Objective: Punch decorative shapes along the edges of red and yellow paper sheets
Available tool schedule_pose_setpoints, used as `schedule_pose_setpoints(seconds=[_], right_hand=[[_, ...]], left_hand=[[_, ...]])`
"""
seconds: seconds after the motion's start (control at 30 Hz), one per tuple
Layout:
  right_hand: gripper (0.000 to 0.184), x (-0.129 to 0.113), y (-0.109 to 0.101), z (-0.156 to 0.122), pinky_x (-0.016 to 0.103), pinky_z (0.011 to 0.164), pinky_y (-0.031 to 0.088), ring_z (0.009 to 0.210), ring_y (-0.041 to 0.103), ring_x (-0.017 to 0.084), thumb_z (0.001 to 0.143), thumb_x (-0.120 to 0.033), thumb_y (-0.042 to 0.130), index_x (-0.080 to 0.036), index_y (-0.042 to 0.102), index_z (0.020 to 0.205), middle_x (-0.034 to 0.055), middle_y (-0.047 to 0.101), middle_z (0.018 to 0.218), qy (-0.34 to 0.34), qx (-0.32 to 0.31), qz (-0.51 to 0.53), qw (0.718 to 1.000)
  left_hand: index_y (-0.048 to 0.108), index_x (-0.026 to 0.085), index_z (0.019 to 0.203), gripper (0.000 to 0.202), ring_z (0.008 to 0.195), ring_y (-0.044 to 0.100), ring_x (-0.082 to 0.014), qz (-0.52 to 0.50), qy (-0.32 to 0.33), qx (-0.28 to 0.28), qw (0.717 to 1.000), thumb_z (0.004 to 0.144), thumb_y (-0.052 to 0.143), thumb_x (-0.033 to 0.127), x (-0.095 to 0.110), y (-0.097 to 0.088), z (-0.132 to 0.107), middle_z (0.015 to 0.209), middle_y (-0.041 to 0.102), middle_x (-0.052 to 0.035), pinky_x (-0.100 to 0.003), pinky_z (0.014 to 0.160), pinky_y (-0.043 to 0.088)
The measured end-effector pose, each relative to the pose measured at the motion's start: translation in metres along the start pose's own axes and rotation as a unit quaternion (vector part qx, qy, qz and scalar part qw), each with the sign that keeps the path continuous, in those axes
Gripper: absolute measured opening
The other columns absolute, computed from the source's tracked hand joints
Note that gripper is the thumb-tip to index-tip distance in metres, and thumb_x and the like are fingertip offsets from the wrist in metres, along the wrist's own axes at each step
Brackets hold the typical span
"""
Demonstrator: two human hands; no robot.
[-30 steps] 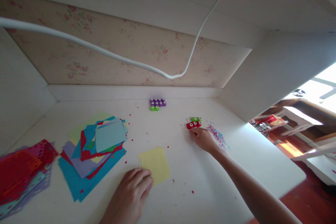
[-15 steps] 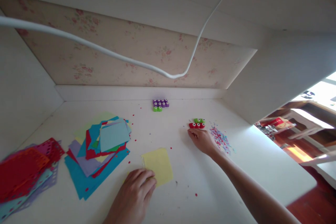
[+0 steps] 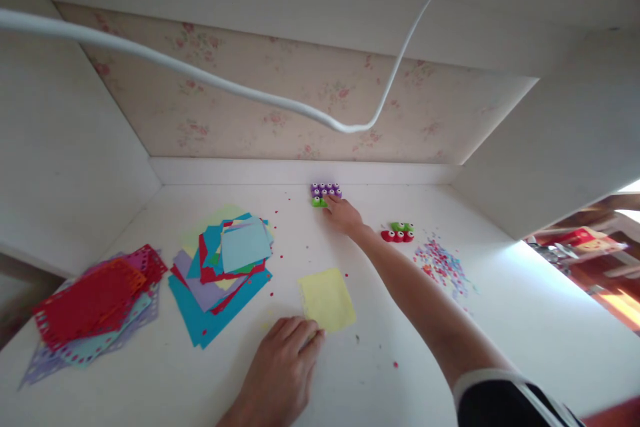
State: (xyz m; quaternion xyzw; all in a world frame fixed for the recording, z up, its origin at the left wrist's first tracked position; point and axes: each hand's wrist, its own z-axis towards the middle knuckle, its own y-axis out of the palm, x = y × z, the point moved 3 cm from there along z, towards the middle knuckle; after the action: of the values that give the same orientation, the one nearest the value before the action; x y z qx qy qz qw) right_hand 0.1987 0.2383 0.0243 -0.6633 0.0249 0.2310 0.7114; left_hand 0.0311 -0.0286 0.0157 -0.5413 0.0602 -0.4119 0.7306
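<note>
My left hand (image 3: 283,367) lies flat on the white desk (image 3: 500,320), fingers spread, its fingertips pinning the near corner of a small yellow paper square (image 3: 327,298). My right hand (image 3: 343,213) reaches far back to a cluster of small purple and green craft punches (image 3: 325,193) by the back wall. Its fingertips touch the cluster's right side, fingers drawn together. I cannot see whether it grips one. A second cluster of red and green punches (image 3: 398,232) sits to the right of that arm.
A heap of coloured paper sheets (image 3: 223,270) lies left of centre, and punched sheets (image 3: 93,300) at the far left. Confetti (image 3: 443,267) is scattered at the right. A white cable (image 3: 250,93) hangs overhead. Desk walls close in on the left and right.
My right hand left the red and green punches and moved back and left to the purple and green cluster. The view shifted to the left. My left hand stayed on the yellow paper.
</note>
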Motion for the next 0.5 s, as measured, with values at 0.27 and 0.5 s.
schedule_pose_setpoints(seconds=[0.27, 0.5], right_hand=[[0.025, 0.009, 0.001, -0.02, 0.042, 0.097, 0.045, 0.107, 0.062, 0.027, 0.091, -0.019, 0.053, -0.019, 0.06, 0.115, 0.0116, 0.063, 0.12, 0.021, 0.038, 0.073, 0.996], [0.042, -0.034, -0.001, -0.114, 0.03, 0.079, 0.058, 0.088, 0.07, 0.017, 0.086, -0.026, 0.061, -0.021, 0.046, 0.125, 0.0051, 0.065, 0.105, -0.05, 0.015, 0.3, 0.953]], left_hand=[[0.067, 0.02, 0.108, 0.037, 0.102, 0.067, -0.0221, -0.036, -0.011, 0.014, 0.999, 0.082, 0.047, 0.002, -0.003, 0.001, 0.003, 0.109, 0.073, -0.0051, -0.043, 0.097, 0.053], [0.064, 0.021, 0.114, 0.028, 0.101, 0.067, -0.0212, -0.031, -0.09, 0.066, 0.993, 0.092, 0.048, 0.012, -0.008, -0.006, 0.003, 0.112, 0.07, -0.0077, -0.038, 0.09, 0.056]])
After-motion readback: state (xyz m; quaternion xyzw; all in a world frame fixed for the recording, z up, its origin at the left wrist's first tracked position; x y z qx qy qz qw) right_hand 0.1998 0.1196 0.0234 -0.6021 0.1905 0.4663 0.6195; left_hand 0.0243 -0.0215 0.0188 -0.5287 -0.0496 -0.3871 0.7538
